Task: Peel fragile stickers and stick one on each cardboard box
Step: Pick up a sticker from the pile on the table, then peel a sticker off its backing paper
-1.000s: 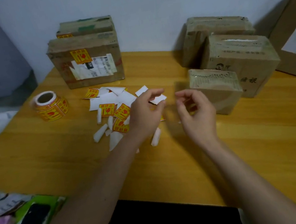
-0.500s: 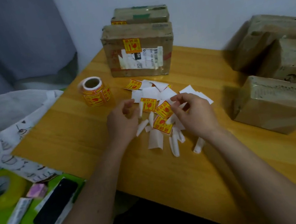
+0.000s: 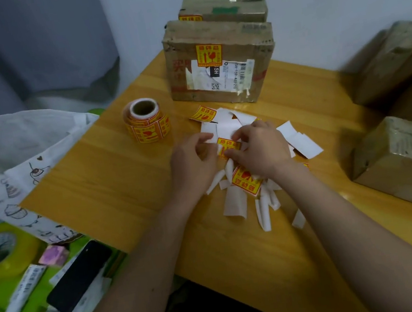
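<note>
1. A yellow fragile sticker is pinched between the left hand and the right hand, over a heap of white backing scraps on the table.
2. A sticker is already seen on the labelled box at the back; a yellow corner shows on the box behind it.
3. The plain boxes at right appear unstickered, so much work seems left.
4. A sticker roll stands nearby; loose scraps crowd the working spot.

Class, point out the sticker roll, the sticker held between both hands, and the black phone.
sticker roll (image 3: pixel 147 127), head view, printed outer side.
held sticker (image 3: pixel 228 145), head view, yellow face.
black phone (image 3: pixel 80 276), head view, dark screen.
</note>
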